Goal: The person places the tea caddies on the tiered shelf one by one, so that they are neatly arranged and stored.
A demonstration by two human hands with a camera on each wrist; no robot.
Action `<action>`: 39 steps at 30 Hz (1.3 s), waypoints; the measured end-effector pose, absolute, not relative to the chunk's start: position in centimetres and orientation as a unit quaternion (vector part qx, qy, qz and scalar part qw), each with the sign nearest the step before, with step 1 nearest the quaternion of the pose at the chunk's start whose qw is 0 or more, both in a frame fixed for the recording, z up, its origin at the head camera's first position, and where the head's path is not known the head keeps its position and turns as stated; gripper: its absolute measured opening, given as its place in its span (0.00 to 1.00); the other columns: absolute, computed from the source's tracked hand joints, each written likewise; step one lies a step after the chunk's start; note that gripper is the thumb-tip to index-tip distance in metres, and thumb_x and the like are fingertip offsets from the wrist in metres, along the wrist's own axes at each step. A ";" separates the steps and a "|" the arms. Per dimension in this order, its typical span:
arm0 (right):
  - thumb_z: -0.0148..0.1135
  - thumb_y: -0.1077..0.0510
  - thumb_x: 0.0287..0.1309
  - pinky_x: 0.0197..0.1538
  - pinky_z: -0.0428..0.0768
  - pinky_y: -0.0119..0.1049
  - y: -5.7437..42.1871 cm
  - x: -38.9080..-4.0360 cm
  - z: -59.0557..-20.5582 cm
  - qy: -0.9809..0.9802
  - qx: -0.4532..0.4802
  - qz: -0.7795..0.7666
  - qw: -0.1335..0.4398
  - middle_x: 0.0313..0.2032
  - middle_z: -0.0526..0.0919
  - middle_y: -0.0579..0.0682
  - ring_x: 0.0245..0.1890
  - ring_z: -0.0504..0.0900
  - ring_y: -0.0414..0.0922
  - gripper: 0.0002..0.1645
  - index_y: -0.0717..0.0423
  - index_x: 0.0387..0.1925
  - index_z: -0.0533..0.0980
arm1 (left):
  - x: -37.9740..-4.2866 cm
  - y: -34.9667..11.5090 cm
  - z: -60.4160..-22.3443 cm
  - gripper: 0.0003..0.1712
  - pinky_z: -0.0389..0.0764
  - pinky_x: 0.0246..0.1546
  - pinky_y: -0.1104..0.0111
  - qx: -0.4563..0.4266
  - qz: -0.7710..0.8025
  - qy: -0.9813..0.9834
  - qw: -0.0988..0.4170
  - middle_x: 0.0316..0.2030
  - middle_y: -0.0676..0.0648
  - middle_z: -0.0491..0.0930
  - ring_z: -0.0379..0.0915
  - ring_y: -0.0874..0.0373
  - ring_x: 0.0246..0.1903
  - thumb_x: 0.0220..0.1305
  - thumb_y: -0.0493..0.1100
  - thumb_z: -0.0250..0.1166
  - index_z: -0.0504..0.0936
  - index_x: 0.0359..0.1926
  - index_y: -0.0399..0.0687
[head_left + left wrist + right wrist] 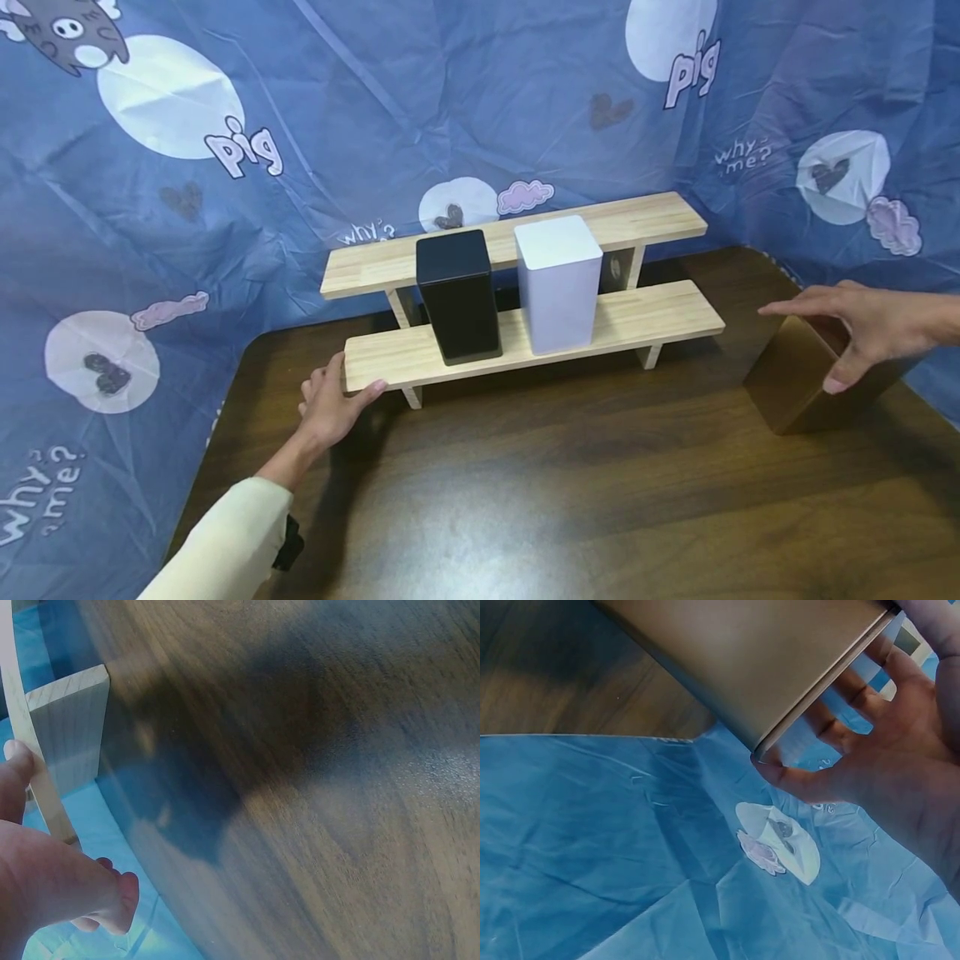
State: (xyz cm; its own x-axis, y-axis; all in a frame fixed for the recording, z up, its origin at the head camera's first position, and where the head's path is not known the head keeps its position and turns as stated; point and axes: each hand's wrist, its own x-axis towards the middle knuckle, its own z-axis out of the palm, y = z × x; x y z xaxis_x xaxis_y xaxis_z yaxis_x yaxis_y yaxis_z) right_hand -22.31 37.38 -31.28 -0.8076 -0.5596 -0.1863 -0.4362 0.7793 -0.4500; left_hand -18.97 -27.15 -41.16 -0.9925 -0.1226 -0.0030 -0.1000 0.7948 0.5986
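Observation:
My left hand (pixel 332 408) grips the left end of a two-tier light wooden shelf (pixel 390 354). In the left wrist view its thumb (pixel 20 761) lies on the board's edge, and the other fingers curl below. A tall black box (pixel 461 308) and a tall white box (pixel 558 292) stand upright on the lower board, side by side with a gap. At the far right my right hand (pixel 873 321) spans the top of a brown box (pixel 783 379) on the table, fingers spread and thumb near its front side. The right wrist view shows the brown box's corner at the little finger (pixel 791 780).
The dark wooden table (pixel 540 483) reaches from the shelf to the front. Blue printed cloth (pixel 360 108) hangs behind it and along both sides. The upper board (pixel 637 221) of the shelf runs behind the two boxes, close to the cloth.

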 end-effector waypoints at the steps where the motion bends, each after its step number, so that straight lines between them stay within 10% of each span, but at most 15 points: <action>1: 0.83 0.57 0.21 0.46 0.56 0.68 37.4 -22.3 -31.3 0.931 -0.266 -0.197 0.155 0.58 0.66 0.68 0.54 0.56 0.66 0.61 0.54 0.65 0.65 | -19.0 -27.1 -41.2 0.52 0.54 0.49 0.45 0.058 -0.315 -0.947 0.017 0.60 0.29 0.58 0.49 0.38 0.57 0.60 0.65 0.62 0.49 0.74 0.46; 27: 0.84 0.50 0.17 0.44 0.59 0.42 36.0 -22.3 -29.3 0.930 -0.349 -0.101 0.062 0.51 0.74 0.44 0.45 0.64 0.36 0.62 0.44 0.65 0.69 | -18.9 -27.0 -41.0 0.53 0.54 0.49 0.43 0.063 -0.310 -0.949 0.012 0.61 0.28 0.58 0.49 0.35 0.58 0.59 0.66 0.62 0.49 0.74 0.44; 39: 0.83 0.50 0.22 0.39 0.64 0.43 34.5 -21.5 -27.6 0.931 -0.331 -0.108 0.112 0.54 0.73 0.47 0.43 0.62 0.45 0.62 0.44 0.67 0.66 | -18.9 -27.0 -40.9 0.52 0.53 0.49 0.43 0.058 -0.310 -0.949 0.011 0.60 0.28 0.58 0.49 0.35 0.59 0.60 0.65 0.61 0.49 0.74 0.44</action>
State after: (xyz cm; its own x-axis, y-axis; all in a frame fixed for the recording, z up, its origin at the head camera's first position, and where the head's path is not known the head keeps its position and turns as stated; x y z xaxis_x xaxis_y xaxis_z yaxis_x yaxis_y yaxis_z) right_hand -21.52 34.47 -27.64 -0.7562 -0.6401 -0.1360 -0.5917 0.7576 -0.2757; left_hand -18.90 -26.98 -40.95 -0.9931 -0.1168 -0.0142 -0.1027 0.8012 0.5895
